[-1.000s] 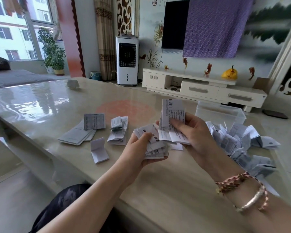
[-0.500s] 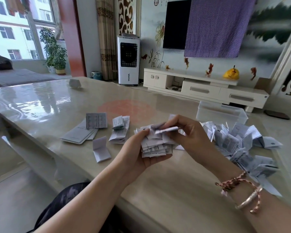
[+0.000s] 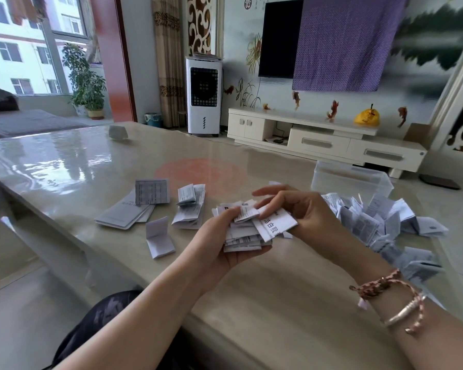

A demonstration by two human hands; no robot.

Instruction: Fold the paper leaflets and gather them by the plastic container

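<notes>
Big black Chinese print shows on the folded leaflet point(image 3: 274, 225) pinched in the right hand point(image 3: 302, 212); can't read the rest. Left hand point(image 3: 219, 241) grips a messy white stack point(image 3: 242, 236) beneath it, above the desk's point(image 3: 265, 303) near edge, plastic container point(image 3: 352, 180) well off toward the far right.

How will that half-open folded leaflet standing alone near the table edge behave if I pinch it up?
The lone leaflet is thin paper sprung open at its crease, so it is probably very light and floppy, and may unfold when lifted. The table looks glossy, so a push would likely make it slide rather than tip.
</notes>
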